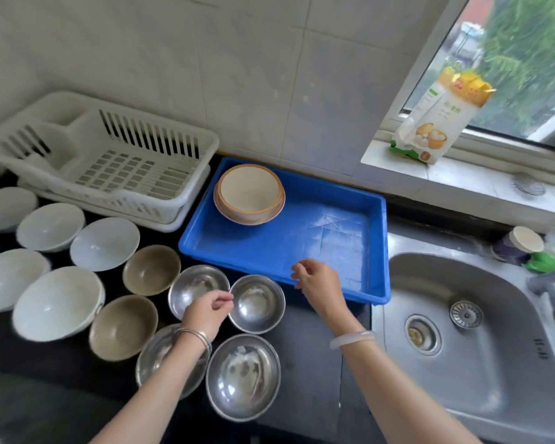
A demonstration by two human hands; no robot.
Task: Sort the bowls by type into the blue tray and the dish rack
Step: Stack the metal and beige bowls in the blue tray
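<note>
The blue tray [318, 238] sits in the middle of the counter, with a stack of cream bowls with orange rims [249, 193] in its far left corner. The white dish rack [109, 161] behind and to its left holds nothing. Several white bowls [104, 243], two tan bowls [151, 269] and several steel bowls [243, 376] stand on the dark counter at the left. My left hand [210, 310] hovers with loosely curled fingers between two steel bowls and holds nothing. My right hand [321, 280] hangs empty over the tray's near edge.
A steel sink [481, 363] lies to the right of the tray. A paper cup [523, 243] and some green items stand behind the sink. On the window sill leans a food carton [439, 120]. The tiled wall rises right behind the rack and tray.
</note>
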